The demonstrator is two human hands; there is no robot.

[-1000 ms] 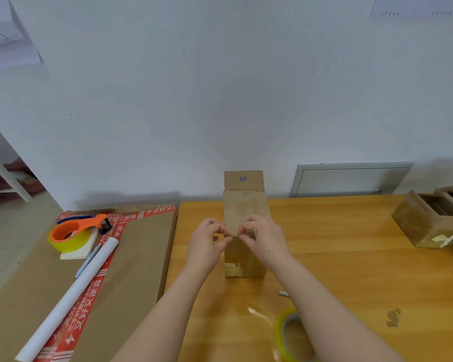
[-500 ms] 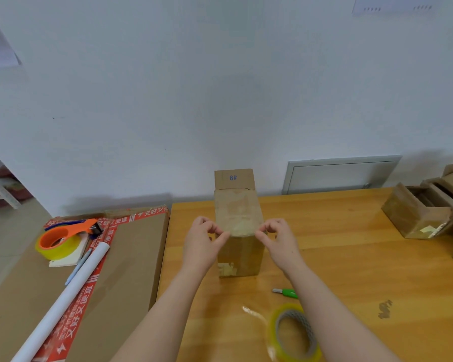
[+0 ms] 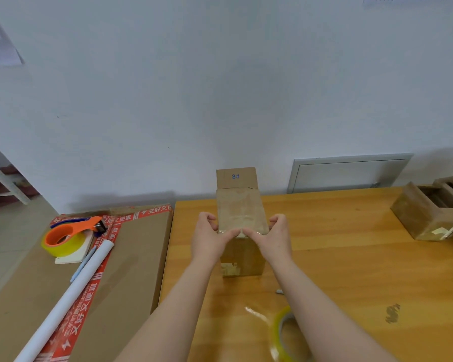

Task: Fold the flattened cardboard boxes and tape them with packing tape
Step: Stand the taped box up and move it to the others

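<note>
- The fingers (image 3: 209,217) of the left hand (image 3: 207,240) curl against the left side of the box (image 3: 242,257) near its top. Those of the right hand (image 3: 275,240) curl against its right side.
- Both thumbs lie flat along the box's top front edge, their tips almost meeting in the middle. So each hand clasps the box between thumb and fingers, and neither is spread wide.
- The box stands upright on the table (image 3: 351,270), straight ahead of the person. Its closed top is glossy with clear tape (image 3: 239,212).
- One flap (image 3: 236,177), marked 8#, stands up at the box's far edge.
- As I read it, the thumbs are rubbing the tape down over the front edge so it sticks. The curled fingers steady the tall box so it does not tip.
- A roll of tape (image 3: 285,333) lies nearer the person than the box, with a loose end trailing. It sits close by the right forearm, handy for another strip.
- Left of the box lies a big flat carton (image 3: 136,257) crossed with red tape. On it are an orange dispenser (image 3: 68,235), a white tube (image 3: 71,296) and a pen (image 3: 83,267).
- Right of the box, well apart, sit more small boxes (image 3: 429,218).
- Nothing stands between the hands and the box. The raised flap looks like the part left to deal with, and a forearm could nudge the roll.
</note>
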